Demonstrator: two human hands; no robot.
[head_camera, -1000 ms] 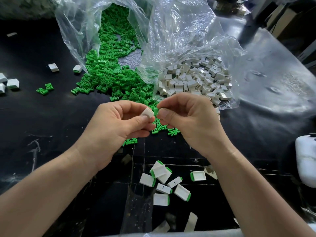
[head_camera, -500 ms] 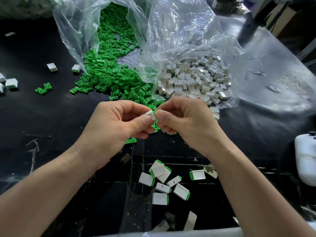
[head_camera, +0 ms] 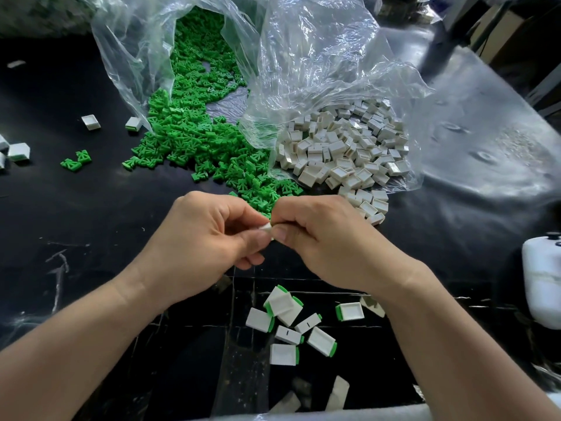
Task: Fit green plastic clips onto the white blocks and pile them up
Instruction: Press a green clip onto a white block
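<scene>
1. Both hands are raised together over the middle of the bench (head_camera: 76, 223), fingertips meeting. The left hand (head_camera: 194, 247) pinches a small white block (head_camera: 264, 227) between thumb and forefinger, its other fingers curled under.
2. The right hand (head_camera: 331, 244) presses thumb and forefinger against the same block from the opposite side. Only one corner of the block shows between the fingertips. Whether a green clip sits between them cannot be told.
3. A heap of green clips (head_camera: 206, 141) spills from the mouth of a clear plastic bag (head_camera: 127, 56) at the far side of the bench, running down to just behind the hands.
4. Just beside it, to the right, a second clear bag (head_camera: 318, 56) lies open over a heap of bare white blocks (head_camera: 343, 156). Some of these lie outside the bag's edge, near the right hand.
5. Fitted pieces (head_camera: 288, 323), white with a green edge, lie in a loose pile on the near side of the bench, below the hands. Some overlap; one lies slightly apart to the right.
6. Two loose clips (head_camera: 76, 161) lie well left of the heap. A few stray blocks (head_camera: 91, 122) lie near them, more at the left edge.
7. A white container (head_camera: 542, 281) stands at the right edge, partly out of view.
</scene>
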